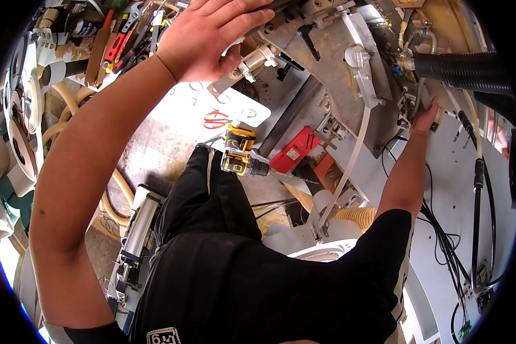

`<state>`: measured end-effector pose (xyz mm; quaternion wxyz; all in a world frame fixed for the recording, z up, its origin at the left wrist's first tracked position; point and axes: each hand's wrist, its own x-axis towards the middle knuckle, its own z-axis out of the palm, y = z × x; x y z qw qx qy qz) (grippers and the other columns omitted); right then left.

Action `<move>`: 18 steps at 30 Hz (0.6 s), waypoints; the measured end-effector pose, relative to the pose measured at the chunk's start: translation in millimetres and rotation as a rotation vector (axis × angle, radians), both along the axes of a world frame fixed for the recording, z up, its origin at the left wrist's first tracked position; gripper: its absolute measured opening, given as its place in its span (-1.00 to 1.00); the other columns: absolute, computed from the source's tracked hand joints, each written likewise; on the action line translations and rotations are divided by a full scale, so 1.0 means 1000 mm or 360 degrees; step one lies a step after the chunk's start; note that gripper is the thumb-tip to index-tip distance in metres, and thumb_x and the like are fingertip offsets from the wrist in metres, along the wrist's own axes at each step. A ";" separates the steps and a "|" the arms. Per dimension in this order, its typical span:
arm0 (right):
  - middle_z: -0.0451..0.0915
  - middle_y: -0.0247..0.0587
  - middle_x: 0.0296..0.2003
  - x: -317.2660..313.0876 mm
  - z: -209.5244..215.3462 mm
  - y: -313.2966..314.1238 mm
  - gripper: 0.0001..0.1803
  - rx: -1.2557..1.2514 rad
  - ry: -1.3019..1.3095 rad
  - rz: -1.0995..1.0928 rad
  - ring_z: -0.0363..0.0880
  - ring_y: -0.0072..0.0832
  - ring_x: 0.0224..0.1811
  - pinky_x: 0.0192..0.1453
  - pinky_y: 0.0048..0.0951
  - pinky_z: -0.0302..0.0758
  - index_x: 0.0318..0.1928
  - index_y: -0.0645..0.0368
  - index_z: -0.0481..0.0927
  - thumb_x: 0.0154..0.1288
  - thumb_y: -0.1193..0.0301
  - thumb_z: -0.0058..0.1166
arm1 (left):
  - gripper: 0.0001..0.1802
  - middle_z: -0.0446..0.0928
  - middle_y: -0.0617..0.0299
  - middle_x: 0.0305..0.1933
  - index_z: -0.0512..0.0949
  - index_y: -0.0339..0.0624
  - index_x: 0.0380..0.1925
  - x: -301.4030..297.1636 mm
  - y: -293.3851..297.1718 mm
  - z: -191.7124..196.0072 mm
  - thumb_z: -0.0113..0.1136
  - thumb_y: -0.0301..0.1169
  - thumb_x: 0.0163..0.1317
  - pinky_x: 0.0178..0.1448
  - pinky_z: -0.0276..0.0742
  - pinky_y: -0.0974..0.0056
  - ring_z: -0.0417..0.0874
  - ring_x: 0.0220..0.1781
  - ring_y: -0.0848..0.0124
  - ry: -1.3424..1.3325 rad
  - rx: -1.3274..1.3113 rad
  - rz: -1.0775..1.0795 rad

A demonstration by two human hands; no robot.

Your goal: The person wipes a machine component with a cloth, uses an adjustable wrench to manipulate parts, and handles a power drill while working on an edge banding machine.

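My left hand (215,37) reaches across the top of the view above the metal machine, its fingers stretched out and the thumb bent under. Just below it a metal cylinder fitting (255,62) sits on the machine; whether the hand touches it I cannot tell. Far to the right, my right hand (424,118) rests beside a grey metal block on the machine's side, its fingers mostly hidden. Between my arms, a yellow and black cordless drill (238,150) lies near the white plate (252,109), close to red-handled scissors (215,120).
Hand tools, among them an adjustable wrench (133,14), crowd the upper left. A red box-shaped part (295,149) sits on the machine. A black ribbed hose (458,71) crosses the upper right. Black cables (441,238) trail over the grey panel (470,212). Beige hoses (120,189) lie at left.
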<state>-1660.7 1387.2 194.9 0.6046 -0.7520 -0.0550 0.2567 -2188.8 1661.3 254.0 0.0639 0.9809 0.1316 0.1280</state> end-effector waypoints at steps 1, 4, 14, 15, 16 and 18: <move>0.47 -0.20 0.37 0.001 0.000 0.000 -0.30 -0.0001 0.0008 0.0012 0.39 -0.25 0.44 0.55 -0.15 0.26 0.40 0.07 0.42 0.48 -0.14 -0.01 | -0.18 0.31 0.12 0.58 0.47 -0.12 0.36 0.000 0.001 0.000 0.26 -0.22 -0.02 0.52 0.32 -0.05 0.27 0.62 0.10 0.0005 -0.0004 0.0000; 0.45 -0.20 0.38 -0.005 0.002 0.002 -0.29 0.0027 -0.0012 0.0034 0.36 -0.24 0.46 0.57 -0.14 0.23 0.41 0.07 0.41 0.47 -0.14 0.00 | -0.18 0.31 0.11 0.58 0.47 -0.13 0.36 0.000 0.000 -0.002 0.27 -0.22 -0.03 0.53 0.31 -0.05 0.26 0.62 0.10 -0.0009 0.0033 -0.0003; 0.51 -0.20 0.34 -0.008 0.004 0.003 -0.30 0.0001 0.0026 -0.0024 0.39 -0.24 0.44 0.57 -0.16 0.23 0.40 0.09 0.43 0.49 -0.13 -0.01 | -0.18 0.32 0.11 0.57 0.48 -0.14 0.34 0.001 0.000 -0.001 0.28 -0.24 -0.05 0.51 0.34 -0.04 0.29 0.61 0.08 -0.0016 0.0021 -0.0014; 0.51 -0.20 0.34 -0.007 0.003 0.003 -0.30 0.0000 0.0018 -0.0025 0.40 -0.24 0.43 0.56 -0.16 0.24 0.39 0.08 0.44 0.49 -0.13 -0.01 | -0.18 0.32 0.11 0.57 0.48 -0.14 0.34 0.001 0.000 0.000 0.28 -0.24 -0.06 0.51 0.34 -0.03 0.29 0.61 0.08 -0.0015 0.0014 -0.0015; 0.52 -0.21 0.33 -0.005 0.003 0.002 -0.31 0.0000 0.0010 -0.0025 0.41 -0.24 0.43 0.56 -0.16 0.25 0.39 0.08 0.44 0.49 -0.13 -0.01 | -0.18 0.32 0.11 0.57 0.48 -0.14 0.34 0.001 0.000 0.000 0.28 -0.24 -0.06 0.50 0.34 -0.03 0.29 0.61 0.08 -0.0014 0.0007 -0.0016; 0.52 -0.22 0.33 -0.003 0.002 0.002 -0.31 0.0009 0.0028 -0.0022 0.41 -0.25 0.43 0.55 -0.17 0.25 0.38 0.08 0.45 0.49 -0.13 -0.01 | -0.18 0.33 0.11 0.57 0.48 -0.14 0.34 0.001 0.000 0.000 0.28 -0.24 -0.06 0.50 0.35 -0.03 0.29 0.61 0.08 -0.0023 0.0015 -0.0017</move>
